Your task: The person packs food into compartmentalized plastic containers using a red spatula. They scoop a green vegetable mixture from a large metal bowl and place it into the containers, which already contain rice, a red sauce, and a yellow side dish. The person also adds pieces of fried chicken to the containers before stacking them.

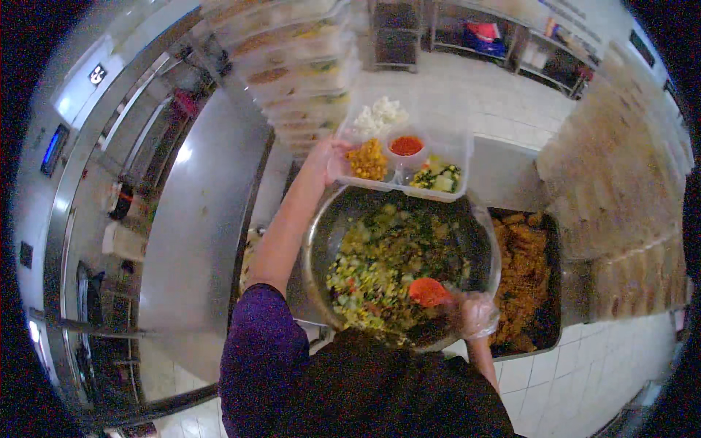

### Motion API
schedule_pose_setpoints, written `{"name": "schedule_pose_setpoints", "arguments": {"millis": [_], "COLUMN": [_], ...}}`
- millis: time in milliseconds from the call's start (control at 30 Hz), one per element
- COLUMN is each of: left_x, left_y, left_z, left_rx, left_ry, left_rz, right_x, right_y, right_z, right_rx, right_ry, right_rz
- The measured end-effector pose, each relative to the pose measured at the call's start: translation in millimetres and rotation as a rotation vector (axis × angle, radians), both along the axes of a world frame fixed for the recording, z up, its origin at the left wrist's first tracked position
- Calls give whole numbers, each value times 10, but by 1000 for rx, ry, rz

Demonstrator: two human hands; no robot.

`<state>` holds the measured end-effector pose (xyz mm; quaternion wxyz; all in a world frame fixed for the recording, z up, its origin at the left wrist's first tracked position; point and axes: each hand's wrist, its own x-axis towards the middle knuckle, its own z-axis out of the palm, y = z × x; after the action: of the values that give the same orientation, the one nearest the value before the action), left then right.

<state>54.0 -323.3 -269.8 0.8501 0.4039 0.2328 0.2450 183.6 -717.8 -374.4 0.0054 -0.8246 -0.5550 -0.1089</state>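
Observation:
My left hand point(333, 159) grips the left end of a clear plastic compartment tray point(438, 192) above the far rim of a large metal bowl point(315, 290). In the tray lie white rice point(380, 114), a yellow-orange chunky food point(368, 160), a small cup of red sauce point(406, 145) and some mixed vegetables point(438, 176). My right hand point(479, 315), in a clear plastic glove, is closed around the handle of a red spoon point(429, 292). The spoon's head is over the chopped vegetables point(367, 284) in the bowl.
Right of the bowl stands a dark deep pan point(556, 306) of browned food. Filled clear trays point(296, 71) are stacked at the far left, and more stacked containers point(608, 164) rise at the right. A long steel counter point(191, 219) runs along my left.

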Motion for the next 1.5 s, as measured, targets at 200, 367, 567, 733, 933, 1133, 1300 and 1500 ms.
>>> {"name": "schedule_pose_setpoints", "arguments": {"millis": [200, 367, 567, 733, 933, 1133, 1300, 1500], "left_x": [-484, -370, 657, 2212, 3141, 3494, 3601, 3752], "left_y": [-134, -324, -42, 25, 262, -32, 51, 136], "left_z": [236, 368, -180, -1005, -1950, -1974, -1844, -1782], "left_rx": [33, 67, -55, -29, 870, 239, 170, 87], "left_ry": [-139, -60, 25, -83, 390, 390, 410, 350], "left_rz": [8, 42, -85, -206, -192, 0, -25, -92], "right_x": [266, 3, 59, 171, 182, 117, 116, 162], "right_y": [-51, 48, 13, -33, -21, -32, -35, -28], "right_z": [-706, 81, -121, -343, -327, -442, -229, -129], "right_rx": [-81, 29, 57, 66, 128, 150, 62, 294], "right_ry": [233, 192, 158, 191, 239, 311, 398, 406], "right_rz": [-124, 40, 92, 98, 219, 221, 230, 280]}}
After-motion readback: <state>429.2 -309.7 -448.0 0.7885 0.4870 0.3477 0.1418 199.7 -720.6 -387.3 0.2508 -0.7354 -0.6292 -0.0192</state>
